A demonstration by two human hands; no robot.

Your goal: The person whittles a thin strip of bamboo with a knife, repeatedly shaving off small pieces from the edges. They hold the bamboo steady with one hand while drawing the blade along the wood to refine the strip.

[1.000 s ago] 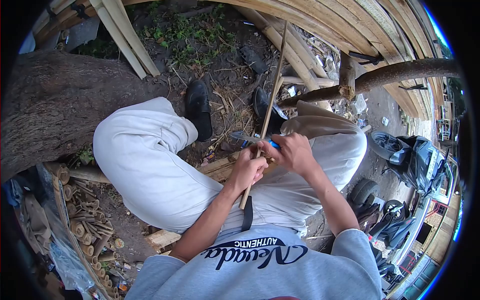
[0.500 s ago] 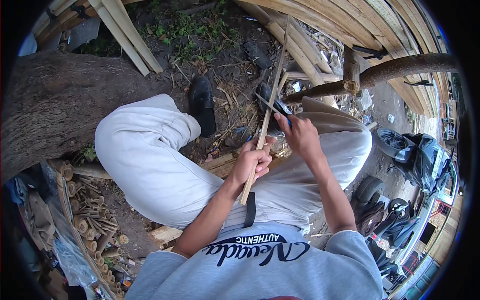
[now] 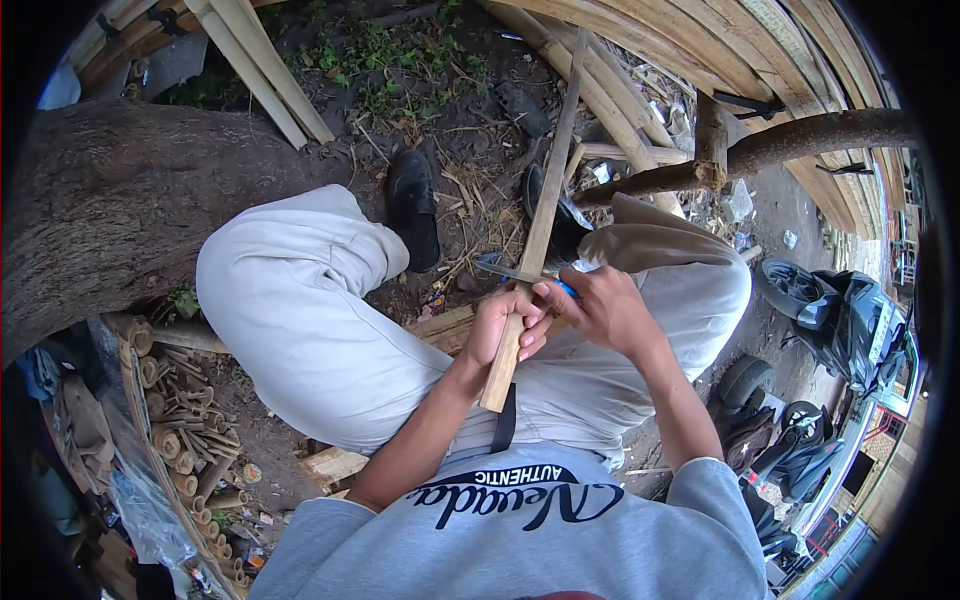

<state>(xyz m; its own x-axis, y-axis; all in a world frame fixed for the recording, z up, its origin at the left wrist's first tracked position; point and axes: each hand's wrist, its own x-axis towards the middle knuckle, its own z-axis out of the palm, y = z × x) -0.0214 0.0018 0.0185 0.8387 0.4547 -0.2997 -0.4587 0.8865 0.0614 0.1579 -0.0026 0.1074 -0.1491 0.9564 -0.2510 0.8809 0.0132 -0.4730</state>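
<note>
A long, thin bamboo strip [image 3: 550,205] slants from my lap up toward the top of the view, its broad face showing. My left hand [image 3: 503,330] is wrapped round it near the lower end, which sticks out below the fingers. My right hand [image 3: 603,308] grips a knife [image 3: 508,272] by its blue handle, just right of my left hand. The blade lies across the strip just above my left fingers, its tip pointing left. The right thumb rests close to the strip.
A thick trunk [image 3: 150,200] lies at the left. Cut bamboo pieces [image 3: 190,440] are piled at the lower left. A branch [image 3: 800,140] crosses the upper right, below long bamboo slats [image 3: 680,40]. A motorcycle [image 3: 850,320] stands at the right.
My right hand and the knife have moved down the strip, close to my left hand. The strip has turned to show its broader face.
</note>
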